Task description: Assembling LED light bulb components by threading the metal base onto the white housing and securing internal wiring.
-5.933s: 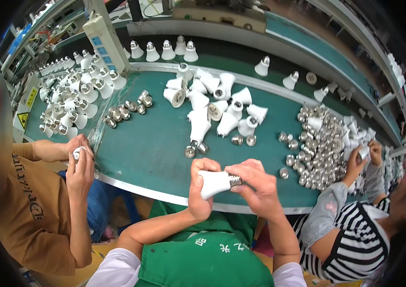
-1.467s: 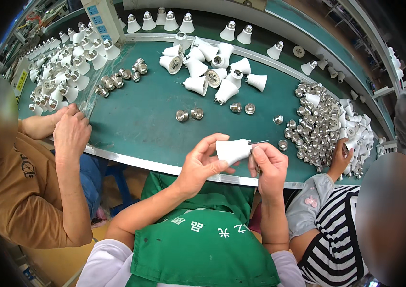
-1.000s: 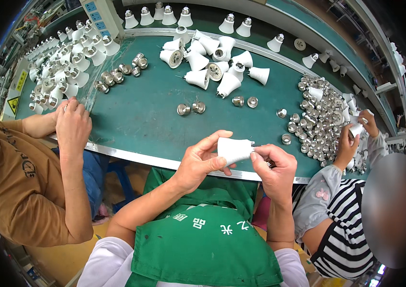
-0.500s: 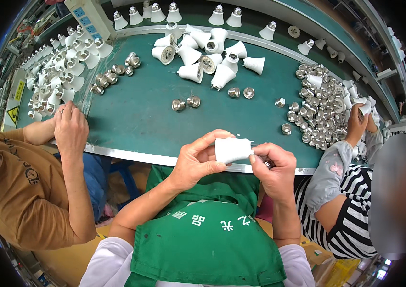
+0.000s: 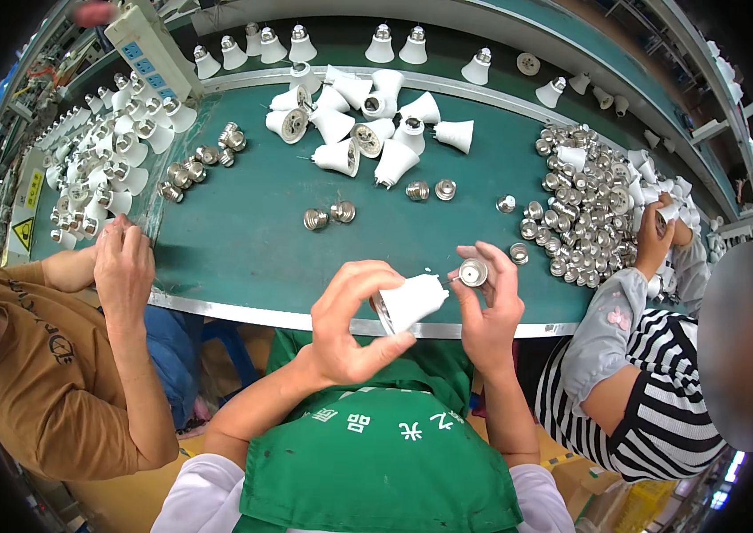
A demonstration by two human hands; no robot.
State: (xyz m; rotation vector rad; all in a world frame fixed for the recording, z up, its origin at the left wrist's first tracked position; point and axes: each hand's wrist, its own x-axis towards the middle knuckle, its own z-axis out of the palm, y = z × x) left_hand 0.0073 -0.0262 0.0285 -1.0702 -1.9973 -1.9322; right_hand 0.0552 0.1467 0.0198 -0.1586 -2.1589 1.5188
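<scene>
My left hand [image 5: 347,322] is closed round a white bulb housing [image 5: 414,302], a tapered cup lying on its side with its narrow end toward the right. In my right hand [image 5: 496,306] a silver screw cap [image 5: 472,273] is gripped between thumb and fingers, its open end showing. A thin wire appears to reach from the housing's narrow end to the fingers of my right hand. Housing and cap are apart, held above the table's near edge. Beyond them, two loose screw caps [image 5: 342,211] rest on the green table.
White housings [image 5: 395,163] lie heaped at the table's far middle. A mound of silver caps [image 5: 585,191] stands at right, near a co-worker's hand [image 5: 652,233]. Capped housings [image 5: 132,142] crowd the left, by another co-worker's hand [image 5: 123,266]. A socket strip [image 5: 153,53] stands behind.
The housing has tilted, its narrow end now slightly raised. My right hand has lifted and turned, bringing the screw cap into plain view. The whole scene has shifted slightly in the picture.
</scene>
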